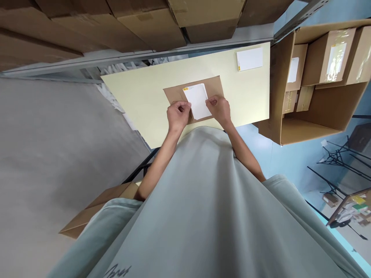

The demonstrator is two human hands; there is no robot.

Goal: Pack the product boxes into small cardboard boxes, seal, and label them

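Over the box (175, 92), our left hand (178, 116) and right hand (218, 110) pinch the label (197, 101) by its edges; it's positioned, but whether stuck we can't tell.

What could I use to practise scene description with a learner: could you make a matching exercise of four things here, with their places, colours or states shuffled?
1. White label between the left hand and right hand
2. Second white label
3. Tabletop
4. Open carton

A. Holds smaller boxes
B. Pale yellow
C. Over brown cardboard
D. Near the tabletop's far right corner

Pairs: 1-C, 2-D, 3-B, 4-A
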